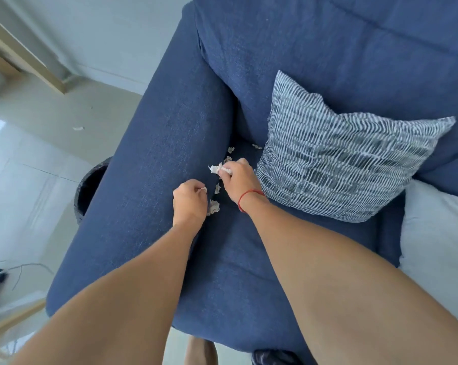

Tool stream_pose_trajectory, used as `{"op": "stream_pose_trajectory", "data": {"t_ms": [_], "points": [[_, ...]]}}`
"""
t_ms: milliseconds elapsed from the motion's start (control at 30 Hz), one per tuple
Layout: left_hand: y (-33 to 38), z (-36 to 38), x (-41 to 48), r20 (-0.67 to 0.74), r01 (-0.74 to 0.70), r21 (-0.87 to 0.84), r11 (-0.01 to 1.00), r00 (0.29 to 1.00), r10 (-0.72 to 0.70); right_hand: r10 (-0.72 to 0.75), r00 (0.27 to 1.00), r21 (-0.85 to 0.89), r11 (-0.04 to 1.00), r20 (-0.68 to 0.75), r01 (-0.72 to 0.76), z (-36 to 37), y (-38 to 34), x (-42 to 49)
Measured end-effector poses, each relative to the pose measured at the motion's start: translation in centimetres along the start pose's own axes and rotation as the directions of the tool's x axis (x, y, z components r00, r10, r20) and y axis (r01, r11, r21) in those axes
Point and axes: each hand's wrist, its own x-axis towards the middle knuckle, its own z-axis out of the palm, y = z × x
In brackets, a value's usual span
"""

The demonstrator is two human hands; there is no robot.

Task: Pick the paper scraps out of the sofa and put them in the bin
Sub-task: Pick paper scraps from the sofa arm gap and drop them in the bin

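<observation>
The right hand pinches white scraps in its fingers; the left hand closes on a small scrap. More scraps lie in the crease between seat and armrest of the sofa, a cushion just beside. The bin stands on the floor beyond the armrest.
</observation>
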Motion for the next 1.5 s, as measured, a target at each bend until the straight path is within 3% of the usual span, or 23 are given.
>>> {"op": "stream_pose_trajectory", "data": {"t_ms": [233,600,767,933,1033,1200,1400,1500], "points": [[0.5,-9.4,3.7,-0.161,-0.020,-0.085,0.996,0.987,0.006,-0.066,0.995,0.015,0.998,-0.070,0.067,0.5,-9.4,1.4],[-10.5,-23.6,8.6,-0.296,0.217,-0.171,0.961,0.919,-0.261,-0.209,0.965,0.012,0.978,0.160,0.209,12.1,-24.6,1.8],[-13.8,-25.9,10.9,-0.271,0.313,-0.220,0.924,0.890,-0.366,-0.228,0.958,0.013,0.973,0.174,0.229,15.9,-28.0,3.1],[-14.7,-25.8,12.1,-0.110,0.418,-0.148,0.896,0.894,-0.435,-0.112,0.897,-0.179,0.962,0.428,0.205,17.5,-28.0,3.8],[-14.4,-25.0,11.9,-0.063,0.412,-0.093,0.907,0.906,-0.418,-0.087,0.893,-0.177,0.967,0.442,0.182,16.2,-27.3,3.7],[-11.0,-23.3,11.5,-0.033,0.281,-0.012,0.960,0.959,-0.281,-0.098,0.948,-0.162,0.975,0.304,0.153,12.5,-25.2,4.5],[-3.5,-19.1,10.7,0.049,0.157,-0.048,0.986,0.987,-0.155,-0.041,0.985,-0.094,0.994,0.169,0.058,5.3,-21.1,4.9],[0.9,-15.9,9.8,0.074,0.018,-0.082,0.996,0.997,-0.012,0.021,0.994,-0.053,0.998,0.110,-0.015,1.8,-17.2,4.8]]}}
